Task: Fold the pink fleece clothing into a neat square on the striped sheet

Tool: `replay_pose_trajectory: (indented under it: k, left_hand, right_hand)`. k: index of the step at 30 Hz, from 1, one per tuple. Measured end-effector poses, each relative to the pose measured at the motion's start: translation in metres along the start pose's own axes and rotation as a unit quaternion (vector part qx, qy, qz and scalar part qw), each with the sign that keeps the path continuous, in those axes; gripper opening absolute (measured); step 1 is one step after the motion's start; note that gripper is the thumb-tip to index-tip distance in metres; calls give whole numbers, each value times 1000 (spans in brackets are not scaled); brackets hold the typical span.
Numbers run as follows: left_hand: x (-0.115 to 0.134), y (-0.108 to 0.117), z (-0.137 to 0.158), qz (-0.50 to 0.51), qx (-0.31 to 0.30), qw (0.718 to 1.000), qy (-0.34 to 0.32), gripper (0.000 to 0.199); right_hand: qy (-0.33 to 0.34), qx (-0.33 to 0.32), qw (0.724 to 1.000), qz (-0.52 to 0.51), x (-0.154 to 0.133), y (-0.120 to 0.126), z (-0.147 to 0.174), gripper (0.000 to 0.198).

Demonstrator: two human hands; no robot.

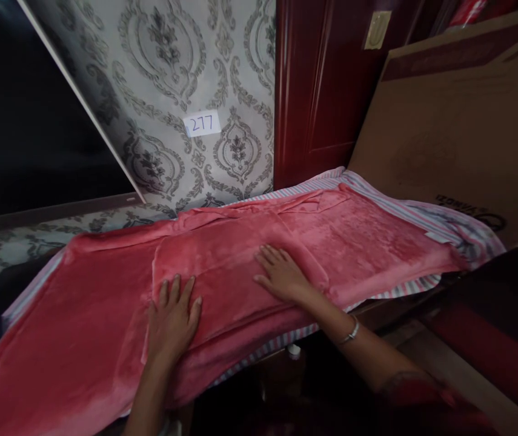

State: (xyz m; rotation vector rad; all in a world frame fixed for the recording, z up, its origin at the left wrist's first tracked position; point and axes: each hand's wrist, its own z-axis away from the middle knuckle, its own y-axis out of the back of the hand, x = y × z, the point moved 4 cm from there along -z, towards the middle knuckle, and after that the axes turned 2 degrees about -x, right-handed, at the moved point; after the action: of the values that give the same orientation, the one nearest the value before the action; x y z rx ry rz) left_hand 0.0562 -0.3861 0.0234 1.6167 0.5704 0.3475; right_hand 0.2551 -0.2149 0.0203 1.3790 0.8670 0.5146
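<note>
A pink plush garment lies spread out, with a folded or layered panel in its middle. My left hand rests flat on the left part of that panel, fingers apart. Farther right, my right hand is laid palm down on the same panel, its fingers stretched out. A bracelet circles my right wrist. Beneath the pink fabric, a striped cloth shows along the front and back edges and bunches at the right end.
Behind stands a patterned wallpapered wall with a paper label reading 277. A dark screen is at the left. A red wooden door and a large cardboard box stand at the right.
</note>
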Motion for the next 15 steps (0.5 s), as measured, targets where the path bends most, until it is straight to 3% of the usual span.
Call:
replay_pose_trajectory:
  k: [4,8,12,15]
  left_hand:
    - [0,0,-1,9,10,1000,2,53]
    - [1,1,0,19,13,1000,3,54]
    - [-4,1,1,43,-8,999,4,55]
    - [-12,11,-9,80,-22,997,9,56]
  right_hand:
    - [-96,10,995,22,40,0,22,69]
    - [-138,6,990,6,52,-2,34,69]
    - [-119,-4,993,3,48,13,29,66]
    - [-51,26,998,-2,26,33,13,62]
